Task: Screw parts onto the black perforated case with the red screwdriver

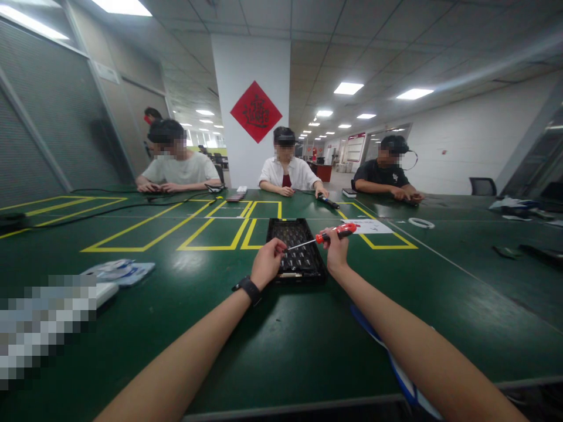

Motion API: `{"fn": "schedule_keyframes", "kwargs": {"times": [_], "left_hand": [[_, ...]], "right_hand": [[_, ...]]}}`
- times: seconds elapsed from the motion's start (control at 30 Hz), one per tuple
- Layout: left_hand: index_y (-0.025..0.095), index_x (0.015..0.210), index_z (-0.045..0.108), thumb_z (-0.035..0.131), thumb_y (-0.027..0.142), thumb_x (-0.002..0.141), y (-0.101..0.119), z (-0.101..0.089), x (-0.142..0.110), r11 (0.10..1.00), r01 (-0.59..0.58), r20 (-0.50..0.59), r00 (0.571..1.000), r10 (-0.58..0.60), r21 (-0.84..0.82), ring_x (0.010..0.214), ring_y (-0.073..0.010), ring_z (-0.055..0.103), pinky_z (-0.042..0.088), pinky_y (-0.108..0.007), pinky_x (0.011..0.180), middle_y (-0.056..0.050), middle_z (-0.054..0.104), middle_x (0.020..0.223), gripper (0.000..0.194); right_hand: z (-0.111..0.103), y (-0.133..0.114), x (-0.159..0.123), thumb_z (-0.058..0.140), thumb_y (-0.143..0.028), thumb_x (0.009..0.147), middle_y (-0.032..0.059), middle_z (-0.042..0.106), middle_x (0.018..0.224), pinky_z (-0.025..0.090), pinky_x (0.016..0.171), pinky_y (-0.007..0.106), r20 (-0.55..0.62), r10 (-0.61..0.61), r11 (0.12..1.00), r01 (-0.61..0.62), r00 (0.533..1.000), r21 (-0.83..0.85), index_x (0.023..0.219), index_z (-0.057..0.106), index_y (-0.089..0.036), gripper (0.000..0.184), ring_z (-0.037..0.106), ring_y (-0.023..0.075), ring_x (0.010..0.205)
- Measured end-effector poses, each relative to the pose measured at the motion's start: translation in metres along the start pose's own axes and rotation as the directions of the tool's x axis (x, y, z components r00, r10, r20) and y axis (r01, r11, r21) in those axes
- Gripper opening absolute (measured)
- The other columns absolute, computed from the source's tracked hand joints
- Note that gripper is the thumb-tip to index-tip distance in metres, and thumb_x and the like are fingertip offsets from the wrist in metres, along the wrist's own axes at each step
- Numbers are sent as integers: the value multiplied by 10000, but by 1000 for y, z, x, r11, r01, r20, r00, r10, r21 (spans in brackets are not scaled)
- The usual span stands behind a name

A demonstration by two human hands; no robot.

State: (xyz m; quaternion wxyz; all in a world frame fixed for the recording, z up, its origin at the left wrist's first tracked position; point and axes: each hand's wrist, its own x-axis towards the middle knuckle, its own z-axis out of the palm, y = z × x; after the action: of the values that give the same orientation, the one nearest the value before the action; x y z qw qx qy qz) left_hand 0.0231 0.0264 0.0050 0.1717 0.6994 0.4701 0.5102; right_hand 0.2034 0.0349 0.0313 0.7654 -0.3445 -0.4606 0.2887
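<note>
My right hand is wrapped round the red and black handle of a screwdriver, whose thin metal shaft points left and slightly down. The shaft's tip ends at the fingers of my left hand. Those fingers are pinched together by the tip; a small dark thing may be between them, too small to name. Below both hands lies a black tray with several small shiny pieces in rows. My left hand is over its left side, and a dark band circles that wrist.
The green table carries yellow tape outlines. A white sheet of paper and a white ring lie beyond my right hand. Plastic packets are at left. A blue-edged item lies under my right forearm. Several people sit opposite.
</note>
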Motion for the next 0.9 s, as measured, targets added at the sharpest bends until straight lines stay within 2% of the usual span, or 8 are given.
{"fn": "schedule_keyframes", "kwargs": {"times": [0.17,0.3,0.43,0.57,0.7,0.8,0.9], "left_hand": [[202,785,591,521,47,662,4,-1,-2,997,-40,31,999,38,73,656,-137,532,376,-232,597,-4,590,716,209],[201,784,583,498,33,665,5,-1,-4,988,-76,47,996,70,134,666,-142,533,378,-236,606,-10,586,712,223],[195,793,571,474,19,665,3,-1,-4,985,-92,52,995,86,144,676,-139,537,385,-234,616,-11,590,718,239],[191,824,565,461,11,674,3,0,-4,981,-89,79,994,77,170,686,-130,548,398,-229,635,-3,595,709,256],[193,843,557,449,11,687,3,0,-4,984,-92,98,992,78,151,685,-118,560,409,-221,641,6,609,724,262],[193,850,558,448,19,695,2,1,-3,988,-95,112,990,81,126,692,-116,569,417,-220,643,7,617,734,257],[193,867,562,465,39,700,0,1,-2,989,-109,142,985,94,98,701,-116,576,425,-222,655,9,622,740,247]], "right_hand": [[-1,-4,1,530,-341,727,-34,485,494,299,451,230,38,-24,996,27,999,-88,622,548,-159,212,380,78,420],[4,-14,-4,503,-412,772,-27,485,522,363,537,241,148,-78,979,104,986,-176,668,557,-164,275,461,103,503],[11,-21,-12,481,-442,798,-22,547,615,406,621,247,284,-80,980,127,956,-152,849,539,-185,268,520,115,574],[17,-19,-17,481,-473,792,-5,591,706,438,612,251,351,-43,990,87,936,-110,934,504,-190,318,541,114,576],[19,-16,-20,440,-467,818,13,631,770,466,602,261,450,-19,997,49,893,-55,1003,452,-197,328,561,111,571],[19,-16,-23,423,-468,828,8,639,736,475,593,254,473,-11,998,40,881,-51,1009,441,-198,325,567,108,557],[19,-15,-24,405,-485,830,8,641,716,466,544,237,425,-14,998,37,905,-44,982,441,-195,329,564,104,523]]}}
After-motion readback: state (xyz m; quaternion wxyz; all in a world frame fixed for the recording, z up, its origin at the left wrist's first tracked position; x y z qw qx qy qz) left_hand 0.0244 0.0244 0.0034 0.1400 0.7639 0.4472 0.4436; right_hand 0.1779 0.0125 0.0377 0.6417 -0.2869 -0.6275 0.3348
